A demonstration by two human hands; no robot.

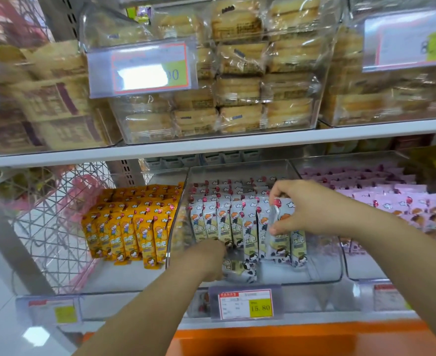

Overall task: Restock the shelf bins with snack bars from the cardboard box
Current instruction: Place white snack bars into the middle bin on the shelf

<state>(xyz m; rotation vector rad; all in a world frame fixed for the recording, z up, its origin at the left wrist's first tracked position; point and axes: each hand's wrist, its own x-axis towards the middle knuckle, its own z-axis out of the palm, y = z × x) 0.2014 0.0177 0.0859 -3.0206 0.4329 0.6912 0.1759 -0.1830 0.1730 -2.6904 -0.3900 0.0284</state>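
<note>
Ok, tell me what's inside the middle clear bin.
Rows of upright white snack bars stand in the middle bin, a flat bar in front. The right hand pinches another bar; the left hand hides what's beneath it.

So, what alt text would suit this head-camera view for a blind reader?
A person's right hand pinches a white snack bar upright at the front row of a clear shelf bin of matching bars, while the left hand reaches low toward a fallen bar. Yellow bars stand in the bin to its left, pink bars in the one to its right.
</note>
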